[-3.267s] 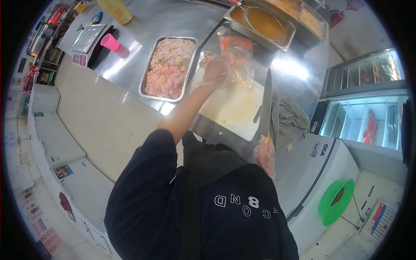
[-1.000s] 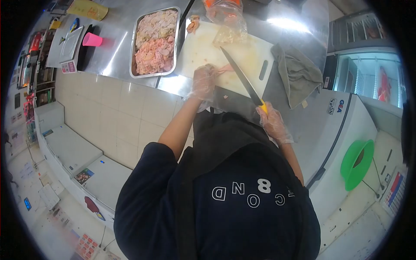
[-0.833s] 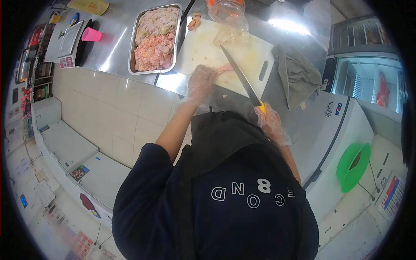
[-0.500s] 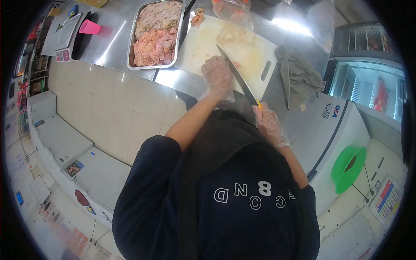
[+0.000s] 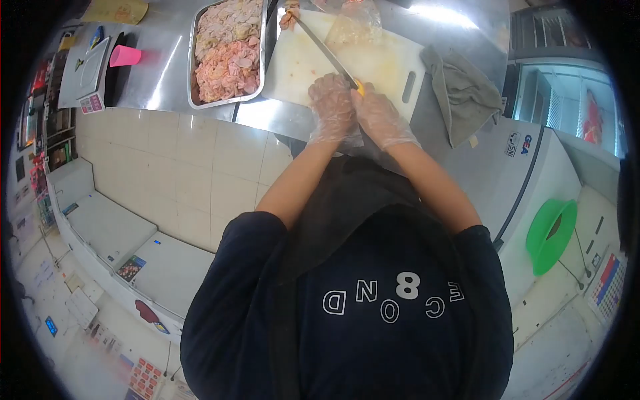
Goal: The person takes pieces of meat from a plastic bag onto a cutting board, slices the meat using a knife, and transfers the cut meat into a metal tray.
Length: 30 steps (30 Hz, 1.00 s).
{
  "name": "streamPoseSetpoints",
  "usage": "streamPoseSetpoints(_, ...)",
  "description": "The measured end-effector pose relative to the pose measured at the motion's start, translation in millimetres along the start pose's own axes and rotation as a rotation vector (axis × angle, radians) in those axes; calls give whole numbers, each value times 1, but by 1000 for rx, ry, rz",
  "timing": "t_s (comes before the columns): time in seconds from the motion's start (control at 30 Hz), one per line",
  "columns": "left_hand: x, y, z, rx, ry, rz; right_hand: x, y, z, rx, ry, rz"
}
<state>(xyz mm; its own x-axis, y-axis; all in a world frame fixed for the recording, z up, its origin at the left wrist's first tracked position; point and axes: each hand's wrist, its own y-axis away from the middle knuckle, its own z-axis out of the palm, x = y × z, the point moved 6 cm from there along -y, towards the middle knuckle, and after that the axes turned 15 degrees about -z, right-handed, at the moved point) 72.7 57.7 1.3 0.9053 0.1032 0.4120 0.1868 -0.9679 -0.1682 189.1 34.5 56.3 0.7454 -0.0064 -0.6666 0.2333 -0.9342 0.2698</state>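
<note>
My right hand (image 5: 380,115), in a clear plastic glove, is wrapped round the yellow handle of a long knife (image 5: 325,52). The blade slants up and left over the white cutting board (image 5: 300,70), its tip close to small meat pieces (image 5: 287,20) at the board's upper left corner. Beside it, my left hand (image 5: 331,103), gloved too, is closed at the board's near edge; anything inside its curled fingers is hidden. A clear plastic bag (image 5: 357,25) lies on the board's far side. Left of the board, a metal tray (image 5: 193,87) holds chopped pale and pink meat.
A grey cloth (image 5: 463,93) lies right of the board. On the metal table (image 5: 160,40) at the left are a pink cup (image 5: 125,56), a scale (image 5: 90,70) and a yellow packet (image 5: 117,10). Farther right are a green bowl-like item (image 5: 550,237) and an open lit fridge (image 5: 567,100).
My right hand has moved up and left with the knife, to beside my left hand. The blade has swung towards the small meat pieces. The pink strip seen earlier by my left hand no longer shows.
</note>
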Motion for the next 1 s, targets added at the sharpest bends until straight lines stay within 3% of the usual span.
streamPoseSetpoints(0.07, -3, 2, -3, -27, -10, 3, -6, 15, -6, -21, -40, -27)
streamPoseSetpoints(0.17, -13, 2, -14, -64, 137, 68, 47, 65, 8, -14, 113, -100)
streamPoseSetpoints(0.23, -15, 8, -37, -1, 218, 192, 39, 102, -12, 14, 102, -11)
streamPoseSetpoints(0.37, -24, 4, -42, -6, 235, 221, 54, 121, -19, -12, 110, 69)
streamPoseSetpoints(0.43, -28, -8, -19, -195, 107, 157, 52, 118, -24, 19, 114, 81)
streamPoseSetpoints(0.53, -18, -15, -18, -7, 188, 186, 40, 104, -30, 53, 133, 10)
streamPoseSetpoints(0.73, -7, 2, -30, 7, 196, 280, 19, 105, -35, 84, 69, -56)
streamPoseSetpoints(0.87, -29, 7, -29, 41, 362, 66, 9, 112, -35, -5, 70, -17)
streamPoseSetpoints(0.97, -24, 0, -25, 56, 346, -38, 11, 113, -28, -66, 123, -6)
streamPoseSetpoints(1.0, -19, -4, -11, -19, 195, -54, 12, 112, -25, -88, 146, -13)
